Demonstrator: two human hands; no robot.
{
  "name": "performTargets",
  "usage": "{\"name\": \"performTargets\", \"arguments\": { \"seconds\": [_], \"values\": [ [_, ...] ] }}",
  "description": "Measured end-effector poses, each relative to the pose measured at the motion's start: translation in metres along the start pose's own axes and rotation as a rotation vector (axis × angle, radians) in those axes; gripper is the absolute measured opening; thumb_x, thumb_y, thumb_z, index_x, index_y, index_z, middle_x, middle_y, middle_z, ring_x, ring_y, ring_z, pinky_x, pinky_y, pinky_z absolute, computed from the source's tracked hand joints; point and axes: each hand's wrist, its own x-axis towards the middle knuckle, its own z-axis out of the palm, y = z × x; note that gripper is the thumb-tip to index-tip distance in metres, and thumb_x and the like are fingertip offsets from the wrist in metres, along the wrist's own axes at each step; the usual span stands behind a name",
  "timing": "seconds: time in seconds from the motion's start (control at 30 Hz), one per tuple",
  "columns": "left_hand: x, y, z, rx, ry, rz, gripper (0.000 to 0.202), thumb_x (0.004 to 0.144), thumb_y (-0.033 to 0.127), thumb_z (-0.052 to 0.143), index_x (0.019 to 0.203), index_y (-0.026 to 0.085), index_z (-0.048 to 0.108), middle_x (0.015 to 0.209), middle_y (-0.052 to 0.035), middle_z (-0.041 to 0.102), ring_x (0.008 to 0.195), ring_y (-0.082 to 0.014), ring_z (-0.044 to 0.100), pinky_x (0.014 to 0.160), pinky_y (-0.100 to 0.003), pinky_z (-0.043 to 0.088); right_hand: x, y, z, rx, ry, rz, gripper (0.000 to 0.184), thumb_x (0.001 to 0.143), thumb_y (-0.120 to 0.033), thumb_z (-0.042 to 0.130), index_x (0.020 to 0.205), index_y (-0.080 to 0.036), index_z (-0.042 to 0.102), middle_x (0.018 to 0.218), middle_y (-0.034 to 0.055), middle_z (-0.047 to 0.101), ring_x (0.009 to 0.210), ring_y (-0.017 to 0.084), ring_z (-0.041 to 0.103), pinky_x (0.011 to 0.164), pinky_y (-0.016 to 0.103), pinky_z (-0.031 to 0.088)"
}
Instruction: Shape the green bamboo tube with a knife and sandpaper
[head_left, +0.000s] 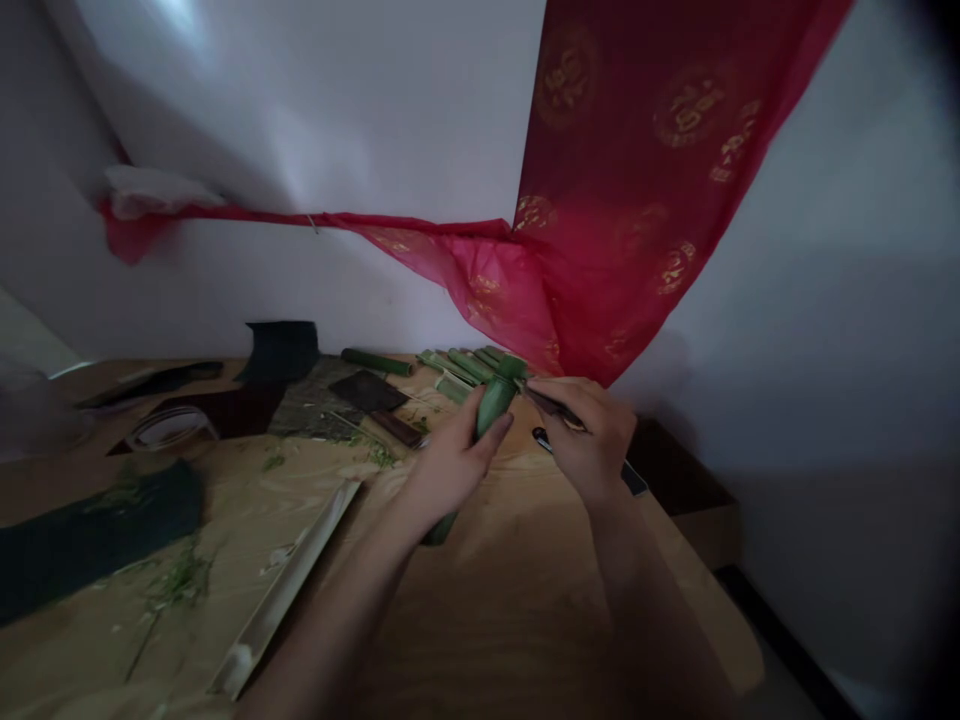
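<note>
**So: bamboo tube in left grip, knife in right**

Left hand (450,465) closes around a green bamboo tube (493,405), held above the tabletop (480,620). Right hand (585,435) pinches a small dark knife (551,403) at the tube's upper end. Done so far, judging by the litter: green shavings (180,580) lie left of the grips, near a pale split bamboo strip (289,585). Left: green bamboo sticks (469,365) beyond the grips still look green-skinned.
</note>
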Motion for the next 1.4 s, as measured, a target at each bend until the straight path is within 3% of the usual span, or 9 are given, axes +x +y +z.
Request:
{"name": "performTargets", "arguments": {
  "seconds": [0.13, 0.33, 0.53, 0.63, 0.73, 0.97, 1.13, 1.27, 1.4],
  "values": [
    [-0.001, -0.001, 0.007, 0.326, 0.044, 0.198, 0.037, 0.095, 0.039, 0.051, 0.125, 0.019, 0.054, 0.088, -0.0058, 0.069, 0.079, -0.0223, 0.065, 0.071, -0.030, 0.048, 0.001, -0.003, -0.002, -0.042, 0.079, -0.053, 0.018, 0.086, -0.012, 0.068, 0.096, -0.025, 0.075, 0.089, 0.0010, 0.079, 0.083, 0.018, 0.073, 0.077, 0.032, 0.058],
    [-0.003, 0.003, 0.004, 0.593, 0.052, 0.217, 0.043, 0.096, 0.033, 0.048, 0.136, 0.019, 0.047, 0.096, -0.0108, 0.073, 0.085, -0.0269, 0.071, 0.070, -0.032, 0.050, 0.002, -0.011, -0.004, -0.020, 0.152, 0.001, 0.013, 0.085, -0.015, 0.071, 0.092, -0.025, 0.075, 0.083, -0.0001, 0.078, 0.074, 0.017, 0.073, 0.070, 0.029, 0.057],
    [0.000, 0.001, 0.007, 0.403, -0.004, 0.190, 0.033, 0.094, 0.036, 0.051, 0.122, 0.020, 0.052, 0.087, -0.0072, 0.070, 0.073, -0.0224, 0.069, 0.067, -0.031, 0.051, -0.002, -0.004, 0.002, -0.028, 0.133, 0.207, 0.006, 0.086, -0.029, 0.070, 0.090, -0.024, 0.072, 0.084, 0.0013, 0.076, 0.076, 0.018, 0.070, 0.074, 0.032, 0.055],
    [-0.003, -0.007, 0.012, 0.000, -0.142, -0.043, 0.025, 0.090, 0.044, 0.055, 0.100, 0.021, 0.054, 0.067, 0.0022, 0.061, 0.049, -0.0153, 0.059, 0.051, -0.026, 0.048, -0.009, 0.007, 0.002, -0.065, 0.003, 0.312, 0.014, 0.089, -0.036, 0.065, 0.094, -0.023, 0.068, 0.088, 0.0028, 0.075, 0.080, 0.020, 0.069, 0.075, 0.033, 0.054],
    [-0.019, -0.023, 0.011, -0.237, -0.268, -0.303, 0.025, 0.085, 0.045, 0.059, 0.084, 0.021, 0.053, 0.060, 0.0024, 0.060, 0.048, -0.0148, 0.059, 0.048, -0.025, 0.047, -0.022, 0.017, -0.004, -0.084, -0.198, 0.320, 0.018, 0.092, -0.039, 0.060, 0.098, -0.023, 0.065, 0.090, 0.0035, 0.074, 0.084, 0.021, 0.068, 0.076, 0.033, 0.052],
    [-0.084, -0.071, -0.002, -0.070, -0.389, -0.483, 0.018, 0.080, 0.036, 0.061, 0.082, 0.019, 0.061, 0.067, -0.0004, 0.063, 0.058, -0.0171, 0.061, 0.053, -0.025, 0.044, -0.071, 0.020, -0.021, -0.114, -0.597, 0.273, 0.020, 0.093, -0.039, 0.058, 0.099, -0.023, 0.066, 0.094, 0.0065, 0.076, 0.087, 0.025, 0.071, 0.072, 0.033, 0.051],
    [-0.103, -0.075, 0.001, 0.452, -0.275, -0.325, 0.029, 0.087, 0.038, 0.055, 0.110, 0.019, 0.056, 0.087, -0.0075, 0.071, 0.076, -0.0245, 0.068, 0.063, -0.030, 0.046, -0.090, 0.002, -0.025, -0.107, -0.739, 0.260, 0.021, 0.094, -0.038, 0.058, 0.103, -0.022, 0.066, 0.097, 0.0071, 0.077, 0.089, 0.025, 0.072, 0.074, 0.032, 0.051],
    [-0.113, -0.074, 0.007, 0.881, -0.355, -0.195, 0.035, 0.096, 0.044, 0.044, 0.117, 0.018, 0.054, 0.097, -0.0137, 0.072, 0.087, -0.0295, 0.070, 0.070, -0.034, 0.048, -0.095, -0.013, -0.026, -0.079, -0.874, 0.307, 0.017, 0.095, -0.037, 0.058, 0.098, -0.021, 0.065, 0.094, 0.0057, 0.076, 0.087, 0.024, 0.071, 0.074, 0.031, 0.049],
    [-0.122, -0.075, 0.011, 1.002, -0.422, -0.089, 0.032, 0.098, 0.041, 0.041, 0.114, 0.018, 0.056, 0.098, -0.0130, 0.070, 0.092, -0.0294, 0.068, 0.076, -0.037, 0.050, -0.103, -0.019, -0.026, -0.070, -1.028, 0.297, 0.016, 0.095, -0.034, 0.056, 0.098, -0.021, 0.065, 0.095, 0.0061, 0.075, 0.086, 0.023, 0.070, 0.073, 0.030, 0.047]
  ]
}}
